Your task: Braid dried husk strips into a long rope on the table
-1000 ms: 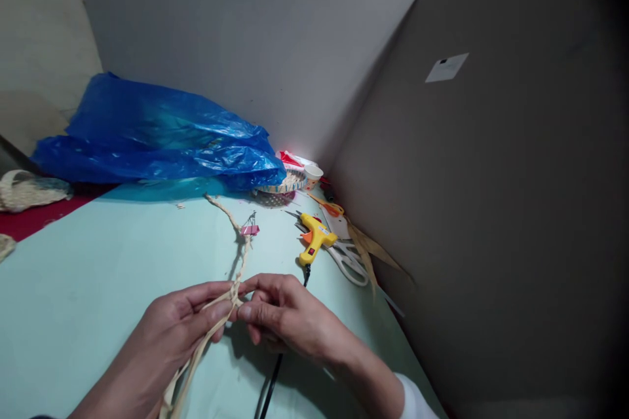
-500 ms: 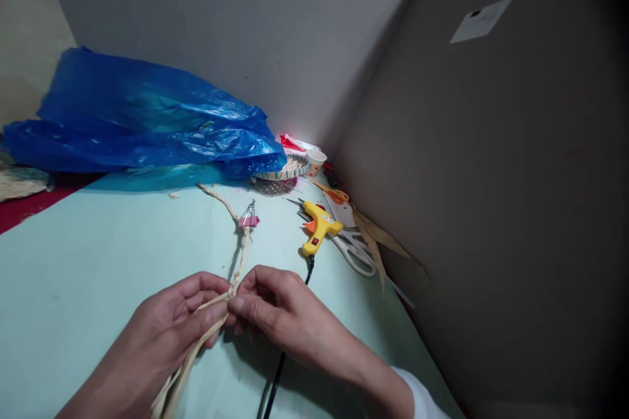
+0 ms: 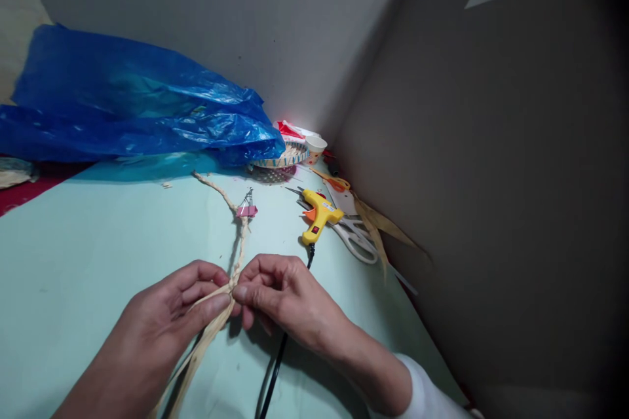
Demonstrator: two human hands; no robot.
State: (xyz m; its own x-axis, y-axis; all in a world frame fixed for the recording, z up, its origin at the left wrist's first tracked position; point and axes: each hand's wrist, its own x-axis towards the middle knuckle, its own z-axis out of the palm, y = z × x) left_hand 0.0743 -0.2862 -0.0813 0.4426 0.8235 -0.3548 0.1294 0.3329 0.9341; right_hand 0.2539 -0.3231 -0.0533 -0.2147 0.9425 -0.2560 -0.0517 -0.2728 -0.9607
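A pale braided straw cord [image 3: 239, 253] lies on the light green table [image 3: 98, 242] and runs from my fingers up to a pink binder clip [image 3: 246, 210], then bends left. My left hand [image 3: 167, 311] pinches the loose straw strands [image 3: 196, 357] that trail toward me. Thumb and forefinger of my right hand [image 3: 278, 294] pinch the cord where the braid ends, touching the left hand's fingertips. Both hands are closed on the straw.
A yellow glue gun [image 3: 318, 213] with a black cable [image 3: 275, 366] lies just beyond my right hand. White scissors [image 3: 356, 239], orange scissors [image 3: 337, 182] and dry leaf strips [image 3: 378, 229] sit by the brown wall. A blue plastic bag [image 3: 128, 105], woven basket [image 3: 282, 158] and paper cup [image 3: 314, 146] stand at the back.
The view has tilted so everything sits slightly higher and farther. My hands keep pinching the straw at the same spot, with the fingers shifted a little.
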